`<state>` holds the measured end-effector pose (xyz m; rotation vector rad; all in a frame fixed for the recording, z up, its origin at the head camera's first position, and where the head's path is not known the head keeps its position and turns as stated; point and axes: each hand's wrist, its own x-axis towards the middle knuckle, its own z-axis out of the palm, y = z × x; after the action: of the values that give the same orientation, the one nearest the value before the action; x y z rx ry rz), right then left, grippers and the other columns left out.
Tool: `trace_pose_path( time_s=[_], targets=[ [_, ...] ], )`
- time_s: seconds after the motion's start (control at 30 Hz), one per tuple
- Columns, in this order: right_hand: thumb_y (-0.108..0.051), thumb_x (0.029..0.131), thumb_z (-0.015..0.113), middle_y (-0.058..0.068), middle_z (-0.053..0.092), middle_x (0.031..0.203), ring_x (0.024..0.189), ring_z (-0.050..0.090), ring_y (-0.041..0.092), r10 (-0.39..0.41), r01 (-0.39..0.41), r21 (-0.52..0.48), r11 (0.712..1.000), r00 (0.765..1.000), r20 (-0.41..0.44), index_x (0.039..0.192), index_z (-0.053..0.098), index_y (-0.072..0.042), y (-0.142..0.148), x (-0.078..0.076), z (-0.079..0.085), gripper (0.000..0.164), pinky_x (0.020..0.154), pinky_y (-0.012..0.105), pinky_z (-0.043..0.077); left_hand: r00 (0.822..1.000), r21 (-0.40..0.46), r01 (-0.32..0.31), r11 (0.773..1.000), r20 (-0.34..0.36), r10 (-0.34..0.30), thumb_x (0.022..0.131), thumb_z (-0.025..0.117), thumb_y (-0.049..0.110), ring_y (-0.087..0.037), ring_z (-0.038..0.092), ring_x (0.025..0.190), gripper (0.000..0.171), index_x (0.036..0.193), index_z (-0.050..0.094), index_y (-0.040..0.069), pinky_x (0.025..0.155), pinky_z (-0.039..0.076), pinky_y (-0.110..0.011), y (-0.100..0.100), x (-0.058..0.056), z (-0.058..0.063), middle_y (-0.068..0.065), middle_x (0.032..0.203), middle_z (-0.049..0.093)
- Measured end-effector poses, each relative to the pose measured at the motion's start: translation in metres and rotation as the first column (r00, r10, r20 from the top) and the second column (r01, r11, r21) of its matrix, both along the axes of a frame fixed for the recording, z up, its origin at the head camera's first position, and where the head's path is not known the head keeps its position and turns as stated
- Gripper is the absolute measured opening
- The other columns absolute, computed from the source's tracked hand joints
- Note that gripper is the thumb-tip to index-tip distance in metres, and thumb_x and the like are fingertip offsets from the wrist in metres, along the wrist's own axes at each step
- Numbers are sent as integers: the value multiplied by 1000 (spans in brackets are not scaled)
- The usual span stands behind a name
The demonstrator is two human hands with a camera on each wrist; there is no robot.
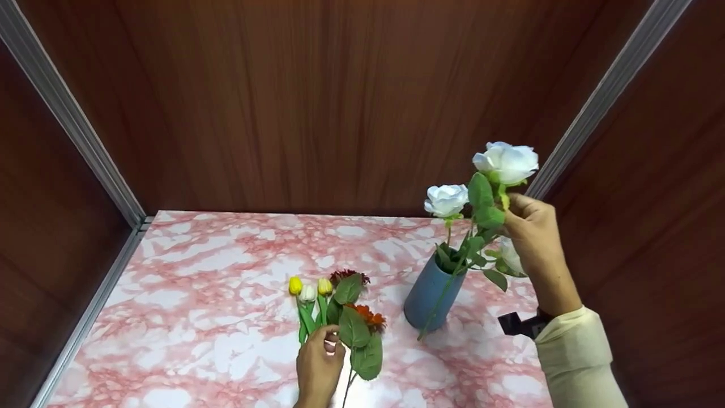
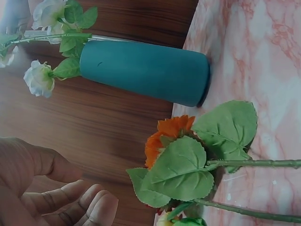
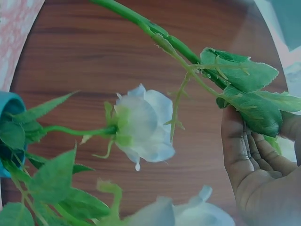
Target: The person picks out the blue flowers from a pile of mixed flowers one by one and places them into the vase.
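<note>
My right hand [image 1: 532,232] pinches the stem of a white rose [image 1: 506,163] just under its bloom. The rose's long green stem [image 3: 136,19] hangs down in front of a blue vase [image 1: 433,297], outside its mouth. Two more white roses stand in the vase, one upright [image 1: 446,200] and one leaning right, partly behind my right wrist. Low at the front, my left hand [image 1: 320,362] is beside the leaves of an orange flower [image 1: 368,317]. In the left wrist view its fingers are loosely bent with nothing between them.
Left of the orange flower lie a dark red flower [image 1: 348,276] and small yellow and white tulips [image 1: 307,293] on the pink marbled table [image 1: 215,294]. Brown wood panels [image 1: 283,113] enclose the table at the back and sides, with metal rails at the corners.
</note>
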<state>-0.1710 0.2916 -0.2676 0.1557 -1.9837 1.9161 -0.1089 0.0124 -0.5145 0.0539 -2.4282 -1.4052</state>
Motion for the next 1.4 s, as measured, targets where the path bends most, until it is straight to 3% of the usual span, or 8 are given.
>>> trace_pose_path(
  time_s=[0.63, 0.8, 1.0, 1.4],
  targets=[
    [-1, 79, 63, 7, 67, 73, 62, 64, 14, -23, 20, -78, 997, 999, -31, 88, 67, 0, 26, -8, 10, 10, 57, 24, 51, 999, -21, -3, 1000, 52, 4, 66, 63, 1, -3, 53, 59, 26, 89, 66, 15, 56, 41, -26, -4, 7, -19, 9, 71, 56],
    [2, 79, 61, 7, 66, 73, 61, 63, 14, -43, 41, -128, 991, 999, -14, 86, 67, 0, 31, -7, 13, 9, 57, 24, 51, 997, -21, -12, 1000, 71, 13, 67, 63, 2, -4, 53, 60, 25, 88, 65, 15, 56, 41, -27, -6, 8, -19, 7, 72, 57],
    [4, 78, 63, 10, 66, 73, 59, 61, 15, -28, 16, -214, 977, 998, -53, 88, 67, 3, 38, -2, 19, 12, 54, 23, 49, 995, -20, -9, 1000, 104, 11, 67, 62, 3, -7, 54, 61, 25, 88, 65, 16, 57, 41, -27, -6, 6, -19, 8, 72, 57],
    [5, 75, 66, 13, 65, 75, 61, 61, 17, -109, 70, -302, 951, 987, -116, 92, 66, 7, 49, 3, 25, 18, 56, 26, 51, 984, -34, -18, 999, 178, 24, 68, 63, 6, -7, 54, 62, 24, 90, 65, 16, 58, 41, -29, -8, 6, -23, 9, 72, 54]
  ],
)
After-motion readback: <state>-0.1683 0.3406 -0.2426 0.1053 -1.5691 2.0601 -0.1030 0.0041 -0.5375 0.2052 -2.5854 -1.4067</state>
